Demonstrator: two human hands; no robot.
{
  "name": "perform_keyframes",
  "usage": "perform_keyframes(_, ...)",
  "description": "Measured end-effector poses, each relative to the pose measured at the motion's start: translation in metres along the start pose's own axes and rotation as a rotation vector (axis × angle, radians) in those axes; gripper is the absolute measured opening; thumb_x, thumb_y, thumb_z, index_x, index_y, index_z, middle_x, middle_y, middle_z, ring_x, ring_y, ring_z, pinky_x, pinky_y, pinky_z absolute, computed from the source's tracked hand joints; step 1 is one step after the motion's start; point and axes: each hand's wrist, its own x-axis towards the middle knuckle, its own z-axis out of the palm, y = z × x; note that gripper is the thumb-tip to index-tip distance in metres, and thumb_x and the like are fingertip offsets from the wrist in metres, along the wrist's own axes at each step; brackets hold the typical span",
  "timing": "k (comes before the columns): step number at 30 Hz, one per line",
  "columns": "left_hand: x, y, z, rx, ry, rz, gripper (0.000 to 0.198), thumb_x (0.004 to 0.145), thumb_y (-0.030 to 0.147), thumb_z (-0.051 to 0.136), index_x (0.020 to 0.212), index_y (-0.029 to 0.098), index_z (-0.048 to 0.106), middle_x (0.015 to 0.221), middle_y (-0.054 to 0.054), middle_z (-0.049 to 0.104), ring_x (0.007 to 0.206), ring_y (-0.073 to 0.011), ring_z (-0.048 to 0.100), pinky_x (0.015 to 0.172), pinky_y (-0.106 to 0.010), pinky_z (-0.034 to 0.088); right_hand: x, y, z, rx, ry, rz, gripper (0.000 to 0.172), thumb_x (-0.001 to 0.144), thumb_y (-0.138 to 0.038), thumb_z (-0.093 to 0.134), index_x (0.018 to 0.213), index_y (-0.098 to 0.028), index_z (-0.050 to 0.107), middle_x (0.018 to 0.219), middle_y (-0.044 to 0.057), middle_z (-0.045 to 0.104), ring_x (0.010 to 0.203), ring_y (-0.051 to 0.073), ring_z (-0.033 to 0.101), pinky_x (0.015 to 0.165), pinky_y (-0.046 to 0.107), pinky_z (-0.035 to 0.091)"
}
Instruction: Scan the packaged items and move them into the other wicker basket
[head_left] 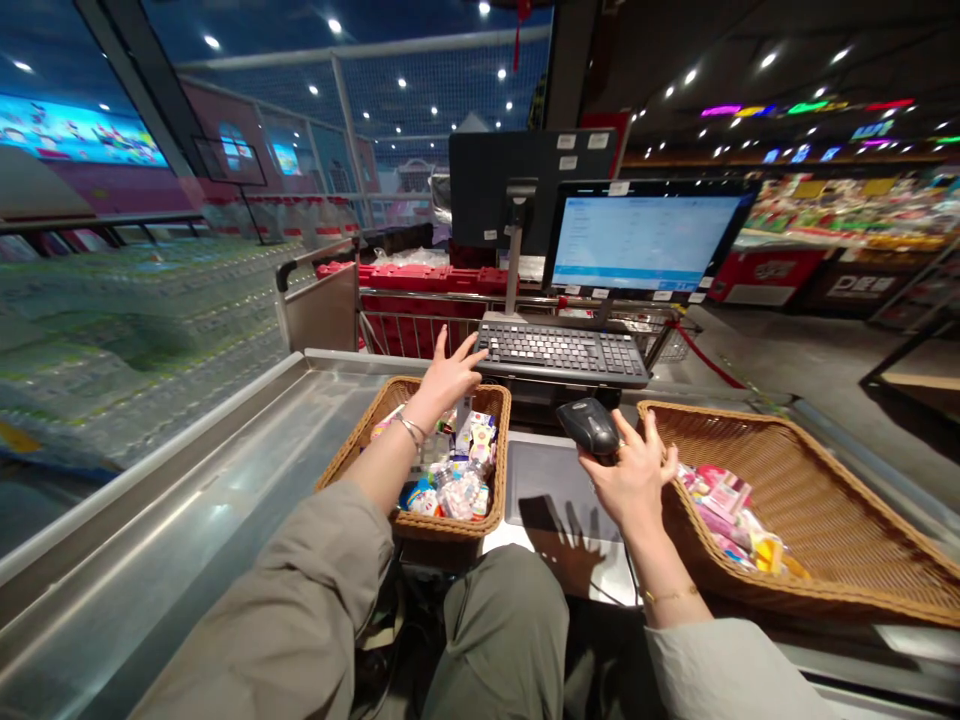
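Black scanner (589, 426) in right hand (634, 475) (left (448, 378) over basket (442, 525)).

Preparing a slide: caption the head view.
Left hand over a wicker basket of packets; right hand holding a barcode scanner.

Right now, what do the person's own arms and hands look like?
The left sleeve and right sleeve are loose grey-green cloth, the right paler. A thin silver bracelet circles the left wrist, a thin gold bracelet the right. The left hand and right hand are ungloved.
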Motion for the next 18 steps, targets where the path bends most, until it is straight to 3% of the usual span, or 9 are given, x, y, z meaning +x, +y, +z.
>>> perform_keyframes(3, -0.003, 0.027, 0.022, -0.058, 0.068, -0.183, 0.041, 0.093, 0.016, 0.057, 0.130, 0.032, 0.067, 0.167, -0.003, 0.034, 0.160, -0.0286, 0.013, 0.122, -0.072, -0.011, 0.000, 0.001, -0.002, 0.008, -0.007, 0.004, 0.026, 0.079, -0.045, 0.064, 0.087, -0.022, 0.072, 0.143, 0.009, 0.063, 0.151, 0.039, 0.030, 0.116, 0.075, 0.012)
perform_keyframes(5, -0.016, 0.043, 0.032, -0.122, 0.097, -0.410, 0.039, 0.095, 0.026, 0.056, 0.133, 0.027, 0.065, 0.167, -0.009, 0.034, 0.159, -0.0357, 0.012, 0.119, -0.078, -0.008, 0.000, 0.002, -0.003, 0.010, -0.007, 0.007, 0.025, 0.079, -0.044, 0.065, 0.086, -0.022, 0.072, 0.143, 0.009, 0.064, 0.151, 0.039, 0.030, 0.116, 0.075, 0.012)
perform_keyframes(7, -0.032, 0.057, 0.038, -0.163, 0.049, -0.542, 0.036, 0.094, 0.033, 0.058, 0.127, 0.021, 0.069, 0.165, -0.015, 0.036, 0.158, -0.0420, 0.011, 0.116, -0.080, -0.011, 0.000, 0.002, -0.003, 0.010, -0.007, 0.006, 0.023, 0.079, -0.043, 0.065, 0.085, -0.022, 0.072, 0.143, 0.010, 0.064, 0.152, 0.039, 0.029, 0.116, 0.075, 0.012)
perform_keyframes(12, -0.055, 0.080, 0.051, -0.078, -0.122, -0.557, 0.036, 0.090, 0.037, 0.062, 0.119, 0.021, 0.076, 0.161, -0.016, 0.043, 0.156, -0.0501, 0.009, 0.111, -0.083, -0.017, -0.001, -0.001, -0.001, 0.019, -0.007, -0.013, 0.023, 0.079, -0.042, 0.067, 0.088, -0.021, 0.073, 0.143, 0.010, 0.064, 0.152, 0.039, 0.029, 0.115, 0.077, 0.013)
perform_keyframes(18, -0.036, 0.084, 0.068, -0.048, -0.391, -0.609, 0.038, 0.087, 0.032, 0.064, 0.122, 0.021, 0.075, 0.161, -0.018, 0.044, 0.155, -0.0513, 0.015, 0.108, -0.086, -0.014, -0.003, -0.005, -0.001, 0.034, -0.005, -0.032, 0.019, 0.078, -0.039, 0.068, 0.084, -0.021, 0.073, 0.141, 0.010, 0.065, 0.151, 0.040, 0.030, 0.115, 0.078, 0.013)
